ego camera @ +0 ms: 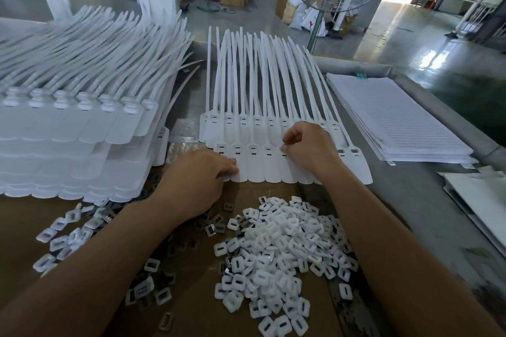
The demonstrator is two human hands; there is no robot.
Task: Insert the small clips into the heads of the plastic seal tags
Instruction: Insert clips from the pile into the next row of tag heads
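A joined strip of white plastic seal tags point(262, 172) lies flat in the middle of the table, heads toward me, tails fanning away. My left hand point(197, 180) rests with curled fingers on the strip's near left edge. My right hand point(309, 148) is curled over a tag head near the strip's right part and pinches a small clip point(283, 148) at that head. A loose heap of small white clips point(276, 252) lies on brown cardboard between my forearms. More clips point(65, 241) are scattered at the left.
A tall pile of seal tag strips point(82, 123) fills the left of the table. A stack of lined paper sheets point(397, 117) lies at the right, with more white sheets point(482, 200) near the right edge. A fan and boxes stand on the floor beyond the table.
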